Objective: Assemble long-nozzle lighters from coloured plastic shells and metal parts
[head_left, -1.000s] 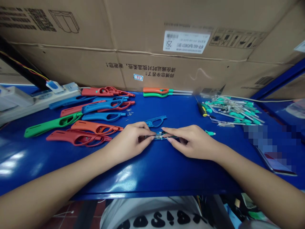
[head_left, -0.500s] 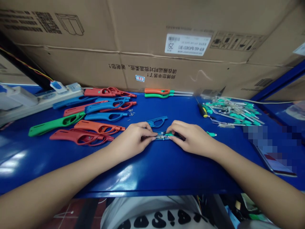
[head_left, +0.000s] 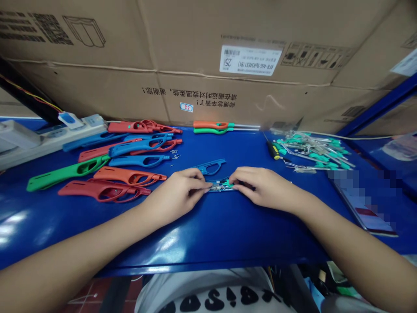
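Close to the middle of the table, both hands work on a gas lighter's inner assembly (head_left: 217,188), which has a clear part, thin wires and a teal plastic piece (head_left: 227,183). My left hand (head_left: 182,191) is closed, pinching the assembly's left end between thumb and fingers. On the right, my right hand (head_left: 260,187) pinches the teal piece with its fingertips. What lies under the right palm is hidden. A blue lighter shell half (head_left: 211,166) rests just behind the fingertips. Blue plastic also shows around the assembly, partly covered by my fingers.
Red, blue, green and orange lighter shells (head_left: 107,188) lie at left, with small screws (head_left: 175,154) beside them. Two lighters (head_left: 213,127) lie against the cardboard box (head_left: 195,56). At right are a screwdriver (head_left: 273,150), a pile of teal-and-metal igniter parts (head_left: 321,152) and a phone (head_left: 368,208).
The view has shifted slightly, moving the scene left. My right hand has moved a little rightward relative to the assembly, and the teal tip beyond it is now mostly hidden. Left hand still pinches.
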A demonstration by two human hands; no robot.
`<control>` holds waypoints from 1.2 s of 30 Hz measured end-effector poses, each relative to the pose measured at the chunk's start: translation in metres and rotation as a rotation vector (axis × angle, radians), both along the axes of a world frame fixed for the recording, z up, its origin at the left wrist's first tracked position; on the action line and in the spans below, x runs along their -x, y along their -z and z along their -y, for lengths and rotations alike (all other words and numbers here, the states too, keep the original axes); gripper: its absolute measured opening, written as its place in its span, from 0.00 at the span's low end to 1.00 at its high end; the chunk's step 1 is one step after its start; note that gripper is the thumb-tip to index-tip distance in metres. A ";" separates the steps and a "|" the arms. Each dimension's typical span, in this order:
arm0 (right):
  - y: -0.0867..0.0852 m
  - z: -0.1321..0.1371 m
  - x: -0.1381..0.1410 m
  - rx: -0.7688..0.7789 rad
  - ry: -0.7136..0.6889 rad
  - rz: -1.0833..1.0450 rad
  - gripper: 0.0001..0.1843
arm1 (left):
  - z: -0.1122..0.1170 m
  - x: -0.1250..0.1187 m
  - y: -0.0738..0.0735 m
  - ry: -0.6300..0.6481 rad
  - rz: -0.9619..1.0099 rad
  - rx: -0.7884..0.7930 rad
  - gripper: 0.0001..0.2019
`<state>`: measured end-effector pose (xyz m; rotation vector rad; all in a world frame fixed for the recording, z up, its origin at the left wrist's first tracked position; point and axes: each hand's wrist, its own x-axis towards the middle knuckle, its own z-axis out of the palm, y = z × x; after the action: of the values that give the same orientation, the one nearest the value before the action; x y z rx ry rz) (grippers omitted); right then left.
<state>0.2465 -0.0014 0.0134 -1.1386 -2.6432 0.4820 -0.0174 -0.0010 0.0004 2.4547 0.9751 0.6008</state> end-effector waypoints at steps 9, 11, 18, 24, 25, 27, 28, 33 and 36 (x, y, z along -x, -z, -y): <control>-0.002 0.000 -0.002 -0.002 -0.007 -0.010 0.11 | 0.005 -0.002 0.003 0.023 -0.075 -0.094 0.14; -0.001 -0.001 -0.002 -0.008 -0.020 -0.004 0.12 | 0.003 -0.001 0.003 0.031 -0.046 -0.087 0.13; 0.000 0.000 -0.001 -0.040 -0.010 0.022 0.11 | 0.004 0.001 0.000 0.004 -0.163 -0.173 0.13; 0.003 -0.001 0.002 -0.078 -0.005 0.065 0.08 | 0.011 -0.003 0.002 0.026 -0.181 -0.336 0.15; 0.004 0.000 0.003 -0.083 -0.007 0.070 0.08 | 0.012 -0.005 0.003 0.056 -0.181 -0.324 0.16; 0.003 0.000 0.003 -0.097 -0.007 0.085 0.09 | 0.013 -0.007 0.006 0.113 -0.209 -0.308 0.18; 0.003 0.001 0.003 -0.103 -0.007 0.089 0.09 | 0.013 -0.007 0.007 0.133 -0.225 -0.307 0.18; -0.005 0.002 -0.002 -0.070 -0.023 0.024 0.09 | 0.011 -0.008 0.009 0.152 -0.239 -0.261 0.20; -0.007 0.000 -0.006 -0.033 -0.025 0.025 0.07 | 0.010 -0.007 0.010 0.156 -0.234 -0.237 0.20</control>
<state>0.2524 -0.0016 0.0208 -1.1110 -2.6794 0.4294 -0.0102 -0.0114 -0.0092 2.8312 0.8263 0.4024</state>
